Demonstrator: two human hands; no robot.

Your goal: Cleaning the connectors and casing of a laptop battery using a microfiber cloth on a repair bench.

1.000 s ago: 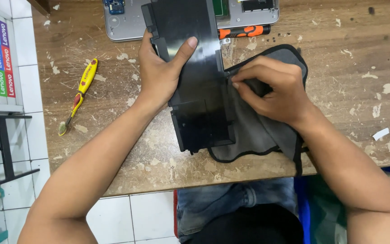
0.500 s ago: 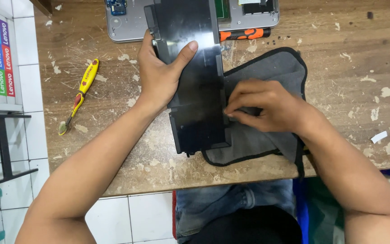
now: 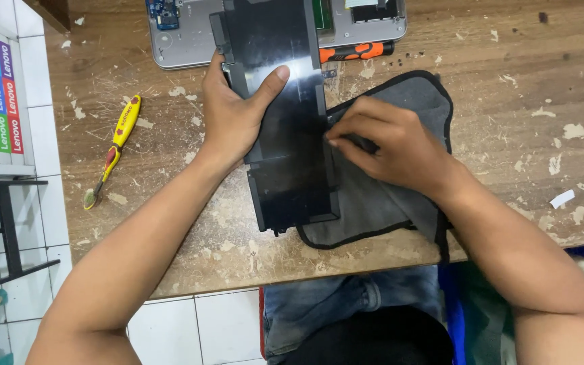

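On the wooden bench (image 3: 508, 122), a black battery pack (image 3: 285, 135) lies between both hands.

Glossy plastic battery (image 3: 285, 135), matt grey cloth (image 3: 400, 196), rough wood bench (image 3: 522, 81).
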